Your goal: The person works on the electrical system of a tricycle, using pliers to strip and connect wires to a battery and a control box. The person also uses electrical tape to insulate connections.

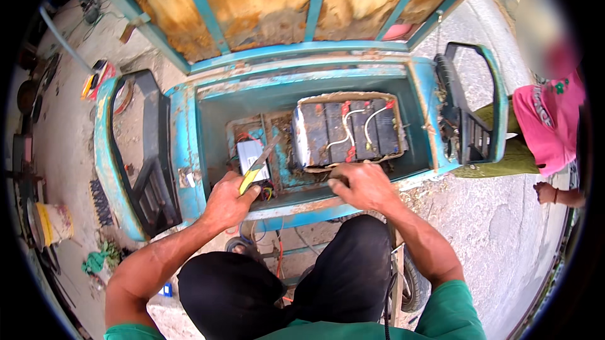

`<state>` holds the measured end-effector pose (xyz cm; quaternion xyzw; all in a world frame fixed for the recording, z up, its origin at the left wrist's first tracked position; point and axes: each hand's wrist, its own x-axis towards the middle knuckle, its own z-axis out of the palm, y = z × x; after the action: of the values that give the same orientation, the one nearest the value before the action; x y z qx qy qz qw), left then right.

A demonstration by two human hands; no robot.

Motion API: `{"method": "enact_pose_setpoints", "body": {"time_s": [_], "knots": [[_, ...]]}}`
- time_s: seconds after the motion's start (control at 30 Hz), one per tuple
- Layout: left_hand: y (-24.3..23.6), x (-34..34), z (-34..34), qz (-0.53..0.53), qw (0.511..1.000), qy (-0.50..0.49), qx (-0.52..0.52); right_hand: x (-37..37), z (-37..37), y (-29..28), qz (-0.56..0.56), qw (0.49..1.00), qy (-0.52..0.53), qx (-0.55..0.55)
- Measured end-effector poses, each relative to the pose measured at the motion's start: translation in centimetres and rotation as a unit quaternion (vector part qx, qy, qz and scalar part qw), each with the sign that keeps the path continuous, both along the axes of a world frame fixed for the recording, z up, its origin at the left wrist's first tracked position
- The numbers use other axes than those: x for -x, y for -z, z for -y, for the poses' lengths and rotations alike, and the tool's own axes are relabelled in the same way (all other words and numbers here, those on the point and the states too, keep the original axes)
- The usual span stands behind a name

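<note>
My left hand [230,201] grips a yellow-handled knife [246,181], its blade angled up to the right over a silver box [251,158] with wires at the left of a rusty teal compartment [220,113]. My right hand [359,185] has its fingers curled at the lower edge of the cardboard-wrapped batteries [337,129], which fill the compartment's right side and carry white leads and red terminals. What the right fingers hold, if anything, is hidden.
The raised lid [280,6] shows stained panels. Black-lined side frames [129,151] flank the compartment. A person in pink [545,119] stands at the right, a hand [545,192] hanging low. A yellow bucket [53,223] and green cloth [94,261] lie left. My knees [340,264] are below.
</note>
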<state>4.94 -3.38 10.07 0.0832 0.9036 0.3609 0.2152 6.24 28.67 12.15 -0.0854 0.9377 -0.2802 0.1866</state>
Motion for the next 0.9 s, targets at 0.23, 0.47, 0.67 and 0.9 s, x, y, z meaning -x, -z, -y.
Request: {"method": "enact_pose_setpoints", "body": {"time_s": [0.23,0.47,0.67,0.9], "knots": [[-0.2,2.6,-3.0,-0.057,0.997,0.040,-0.022,0.2,-0.5,1.0,0.006,0.998,-0.020,-0.057],[1.4,6.7,-16.5,-0.052,0.975,0.205,0.068,-1.2,-2.0,0.5,0.066,0.995,0.027,-0.071],[7.3,9.6,-19.1,-0.188,0.945,0.266,0.024,-0.6,-0.3,0.3,0.023,0.997,0.012,-0.071],[10.4,9.9,-18.6,-0.210,0.934,0.286,-0.049,-1.0,-0.6,1.1,0.016,0.998,0.035,-0.052]]}}
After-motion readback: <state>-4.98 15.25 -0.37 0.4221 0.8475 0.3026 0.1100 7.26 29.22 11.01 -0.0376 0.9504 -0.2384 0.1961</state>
